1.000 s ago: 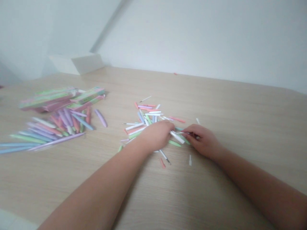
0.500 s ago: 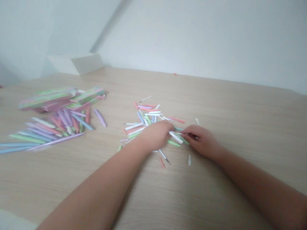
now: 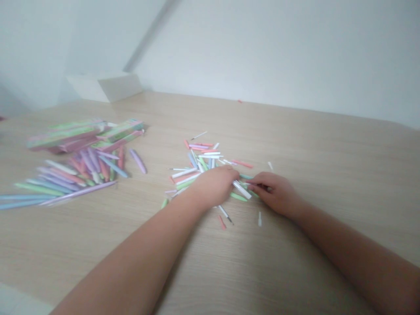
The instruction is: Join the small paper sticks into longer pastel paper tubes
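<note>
Over a loose pile of pen parts [image 3: 186, 179], my left hand [image 3: 215, 186] is closed, its fingers mostly hidden under it. A white pen barrel [image 3: 242, 190] sticks out from its fingertips towards the right. Just right of it, my right hand [image 3: 274, 189] is closed in a pinch. What its fingertips hold is too small and blurred to name. Green pen barrels [image 3: 238, 197] lie below and between the hands. A pen refill with a dark tip [image 3: 225, 215] and a small red piece [image 3: 222, 222] lie in front of my left hand.
At the left lie many assembled-looking pastel pens [image 3: 59, 179], with a purple pen [image 3: 138, 161] apart. Behind them are printed narrow boxes [image 3: 65, 136]. A white box [image 3: 105, 87] stands by the wall. Small clear pieces [image 3: 260, 218] lie on the wooden table [image 3: 295, 271].
Both hands stay almost in place over the pile, with the white barrel still at my left hand. The whole view has shifted very slightly.
</note>
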